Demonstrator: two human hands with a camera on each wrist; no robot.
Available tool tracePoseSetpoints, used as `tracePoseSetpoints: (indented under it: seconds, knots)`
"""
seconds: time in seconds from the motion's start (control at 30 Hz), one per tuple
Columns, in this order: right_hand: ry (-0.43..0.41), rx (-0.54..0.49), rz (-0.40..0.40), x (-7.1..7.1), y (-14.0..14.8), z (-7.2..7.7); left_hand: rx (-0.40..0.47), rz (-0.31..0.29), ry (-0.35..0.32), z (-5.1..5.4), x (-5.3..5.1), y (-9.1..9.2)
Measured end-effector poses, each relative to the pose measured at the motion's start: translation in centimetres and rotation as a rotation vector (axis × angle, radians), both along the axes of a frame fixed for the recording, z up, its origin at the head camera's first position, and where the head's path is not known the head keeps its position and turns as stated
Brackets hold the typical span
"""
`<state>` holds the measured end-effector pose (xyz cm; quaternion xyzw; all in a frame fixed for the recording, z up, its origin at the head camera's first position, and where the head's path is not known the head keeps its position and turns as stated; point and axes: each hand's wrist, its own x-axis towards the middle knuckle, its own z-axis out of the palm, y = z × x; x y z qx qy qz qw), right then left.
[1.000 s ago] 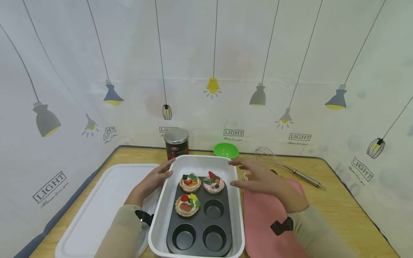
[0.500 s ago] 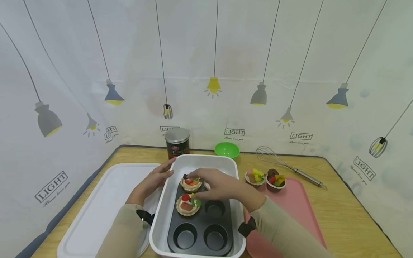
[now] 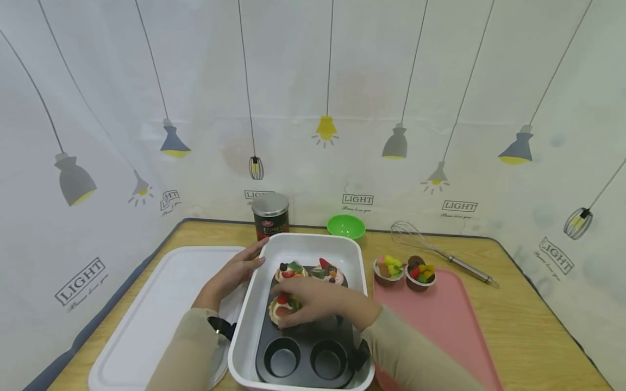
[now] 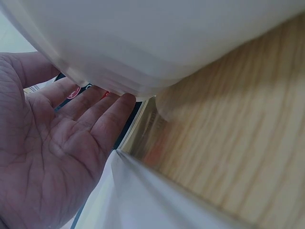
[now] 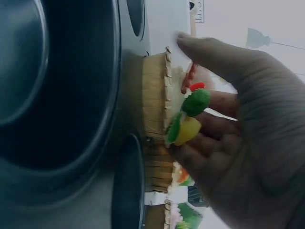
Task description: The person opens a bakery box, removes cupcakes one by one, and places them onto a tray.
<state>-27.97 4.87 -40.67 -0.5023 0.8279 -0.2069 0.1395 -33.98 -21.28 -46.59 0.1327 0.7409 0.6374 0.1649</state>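
Observation:
My right hand [image 3: 308,298] is over the front fruit tart [image 3: 282,313], its thumb and fingers spread about it. In the right wrist view the thumb stands apart from that tart [image 5: 156,95], while the fingers are close to its toppings; contact is unclear. The tart sits in a dark muffin tin [image 3: 303,364], which lies in a deep white baking pan [image 3: 363,260]. Two more tarts, one fruit-topped [image 3: 290,270] and one pink [image 3: 327,273], fill the far cups. My left hand [image 3: 235,274] rests with extended fingers against the pan's left side; its palm [image 4: 62,143] shows beside the outer wall.
A white tray [image 3: 146,315] lies left of the pan, and a pink tray [image 3: 440,331] lies right. Two cupcakes [image 3: 388,270] are on the pink tray's far end. Behind stand an espresso can [image 3: 270,217] and a green bowl [image 3: 346,226]; a whisk [image 3: 440,252] lies back right.
My right hand has moved left from the pan's right rim, over the far tarts, then nearer to the front tart. The left hand stays at the pan's left side.

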Motion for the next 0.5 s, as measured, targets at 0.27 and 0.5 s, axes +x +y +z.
tracePoseSetpoints:
  seconds: [0.27, 0.5]
  knots:
    - [0.028, 0.019, 0.008, -0.07, 0.26, -0.77, -0.005, 0.009, -0.004, -0.01, 0.14, 0.02]
    - [0.028, 0.069, -0.013, -0.24, 0.36, -1.13, -0.024, 0.018, -0.018, 0.15, 0.03, 0.08]
